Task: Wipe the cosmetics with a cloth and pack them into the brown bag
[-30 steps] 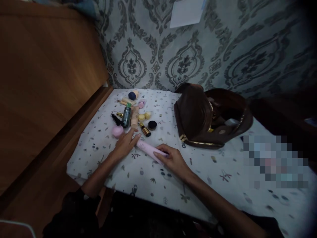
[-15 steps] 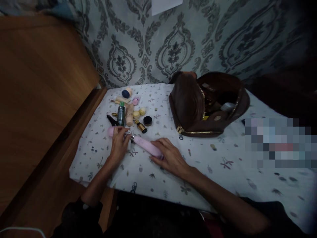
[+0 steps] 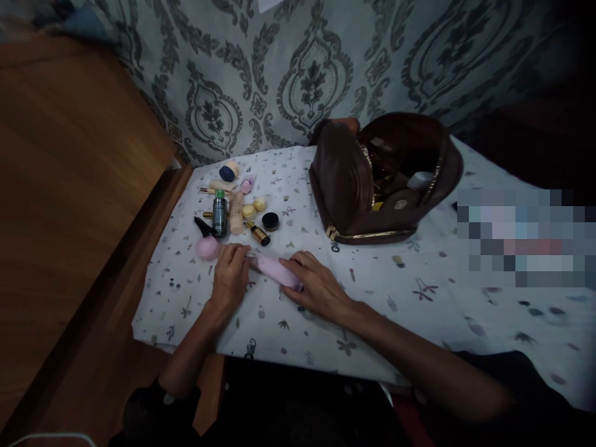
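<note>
A long pink tube [image 3: 275, 271] lies on the patterned white cloth [image 3: 372, 310]. My right hand [image 3: 316, 290] rests over its right end with fingers curled on it. At the tube's left end my left hand [image 3: 231, 277] has its fingers closed around the tip. A round pink sponge [image 3: 207, 248] lies just left of my left hand. Behind the hands sits a cluster of small cosmetics: a dark bottle with a green cap [image 3: 220, 214], a beige tube [image 3: 236, 213], a black jar [image 3: 270, 221], and a black and gold lipstick [image 3: 259, 233].
An open brown cosmetic bag [image 3: 344, 186] with gold zip stands behind, with small items inside. A wooden panel [image 3: 69, 205] runs along the left edge of the cloth. Patterned wallpaper [image 3: 298, 68] rises at the back. A blurred patch lies at the right.
My left hand went from lying flat beside the tube to closing on its left end. The view shifted, so everything sits higher and more to the left.
</note>
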`<state>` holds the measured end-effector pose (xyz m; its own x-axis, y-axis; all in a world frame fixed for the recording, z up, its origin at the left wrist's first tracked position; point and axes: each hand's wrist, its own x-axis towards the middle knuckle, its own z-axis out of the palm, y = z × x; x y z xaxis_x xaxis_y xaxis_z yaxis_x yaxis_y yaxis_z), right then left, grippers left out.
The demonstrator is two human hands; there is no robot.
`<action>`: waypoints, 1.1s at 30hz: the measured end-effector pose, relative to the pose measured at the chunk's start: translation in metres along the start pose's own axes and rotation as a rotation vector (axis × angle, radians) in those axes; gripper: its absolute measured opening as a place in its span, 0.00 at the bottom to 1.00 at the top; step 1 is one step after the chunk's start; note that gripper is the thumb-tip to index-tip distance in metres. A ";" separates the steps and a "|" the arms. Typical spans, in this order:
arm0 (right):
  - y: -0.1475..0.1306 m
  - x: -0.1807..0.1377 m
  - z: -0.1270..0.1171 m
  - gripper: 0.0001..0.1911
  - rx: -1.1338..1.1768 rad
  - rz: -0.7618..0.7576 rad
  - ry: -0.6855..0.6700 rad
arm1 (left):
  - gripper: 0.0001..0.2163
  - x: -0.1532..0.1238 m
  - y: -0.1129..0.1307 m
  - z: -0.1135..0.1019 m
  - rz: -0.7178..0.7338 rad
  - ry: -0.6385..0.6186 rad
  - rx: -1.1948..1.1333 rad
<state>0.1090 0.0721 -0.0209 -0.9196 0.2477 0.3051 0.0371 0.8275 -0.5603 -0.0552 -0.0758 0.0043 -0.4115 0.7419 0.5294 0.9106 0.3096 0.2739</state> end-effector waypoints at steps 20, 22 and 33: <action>0.029 0.002 -0.044 0.34 0.446 -0.090 -0.381 | 0.13 -0.027 0.088 0.001 0.327 -0.263 -0.226; 0.033 0.001 -0.057 0.33 0.520 -0.092 -0.477 | 0.12 -0.028 0.089 -0.001 0.328 -0.292 -0.273; 0.005 0.008 -0.037 0.33 0.111 0.066 -0.264 | 0.09 0.002 -0.001 -0.021 -0.168 0.086 -0.245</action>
<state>0.1165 0.0966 0.0072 -0.9871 0.1474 0.0621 0.0707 0.7504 -0.6572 -0.0580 -0.0871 0.0223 -0.5665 0.6362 0.5238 0.7975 0.2631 0.5430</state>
